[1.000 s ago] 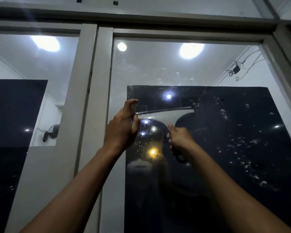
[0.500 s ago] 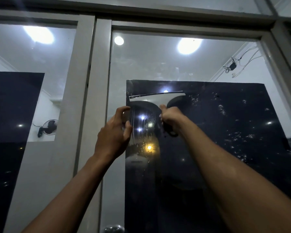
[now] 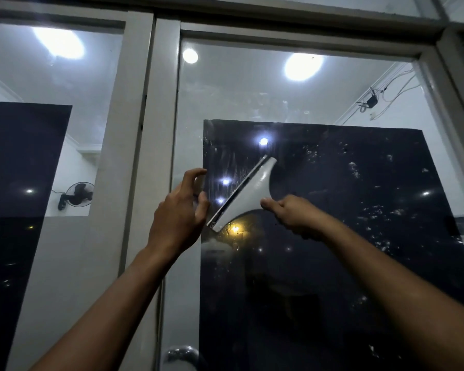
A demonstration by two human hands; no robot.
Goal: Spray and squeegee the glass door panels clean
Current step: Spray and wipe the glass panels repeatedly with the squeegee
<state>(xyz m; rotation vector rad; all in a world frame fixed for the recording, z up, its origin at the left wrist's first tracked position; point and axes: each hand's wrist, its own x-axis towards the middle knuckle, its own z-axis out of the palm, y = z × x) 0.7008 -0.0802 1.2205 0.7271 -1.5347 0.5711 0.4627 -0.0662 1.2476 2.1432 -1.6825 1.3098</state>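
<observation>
Since half a second ago the squeegee [image 3: 248, 195] has been swung from level to steeply tilted, its blade now running from lower left to upper right, and it has been brought lower on the right glass panel [image 3: 292, 97].

Left of the squeegee, the left glass panel [image 3: 65, 89] is being shown with a dark sheet [image 3: 16, 162] behind it and a wall fan [image 3: 77, 195] visible through the glass. The pale door frame [image 3: 145, 129] is standing between the two panels.

Just left of the squeegee, the left hand [image 3: 178, 212] is being held up with curled fingers. Something pale appears to be partly hidden behind those fingers; whether it is being gripped cannot be told. The thumb is being kept very near the blade's lower end.

The squeegee is being pressed against the right panel, over the upper left part of a second dark sheet [image 3: 359, 236] behind the glass. Wet streaks are showing on the glass to the blade's left.

Right of the squeegee, its handle is being grasped by the right hand [image 3: 296, 215], the thumb laid along the white neck. Farther right, droplets [image 3: 381, 212] are clinging to the glass. Below the squeegee, a round knob [image 3: 181, 356] is showing at the frame's bottom edge.
</observation>
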